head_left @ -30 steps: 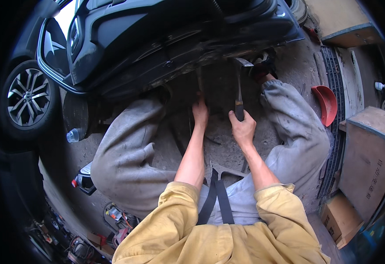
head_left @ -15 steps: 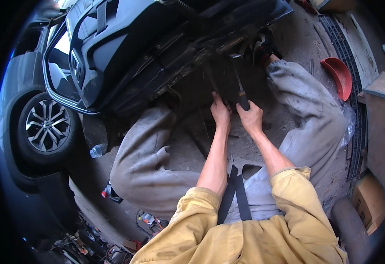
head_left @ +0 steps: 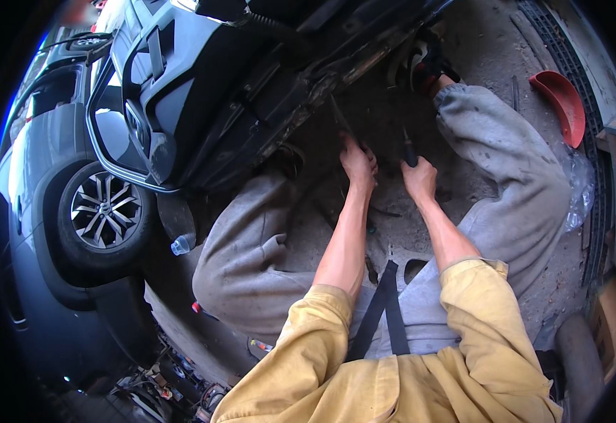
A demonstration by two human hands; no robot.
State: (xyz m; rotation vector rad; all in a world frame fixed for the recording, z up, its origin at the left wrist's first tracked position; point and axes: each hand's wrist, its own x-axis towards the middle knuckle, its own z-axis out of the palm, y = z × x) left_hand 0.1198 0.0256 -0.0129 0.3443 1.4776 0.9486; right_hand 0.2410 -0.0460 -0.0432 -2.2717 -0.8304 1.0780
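Observation:
My left hand (head_left: 359, 163) is closed around a long, thin, dark tool (head_left: 337, 116) whose kind I cannot make out. It slants up toward the lower edge of the dark car body (head_left: 315, 92). Beside it on the right, my right hand (head_left: 419, 180) grips the dark handle of a thin-shafted tool (head_left: 409, 149). Its shaft fades into shadow under the car, and its tip is hard to see. The car's underside edge looks dirty and worn. Both hands are between my spread legs, low over the ground.
An open car door (head_left: 135, 134) hangs at upper left, and another grey car with a wheel (head_left: 106, 211) stands behind it. A clear plastic bottle (head_left: 181, 244) lies near my left knee. At right are a red curved piece (head_left: 560, 107), clear plastic (head_left: 579, 190) and a dark ribbed strip (head_left: 599, 204).
The view has shifted, so the surroundings sit differently. My hands have moved slightly apart. The right tool's bright flat end, seen earlier near the car edge, no longer shows clearly.

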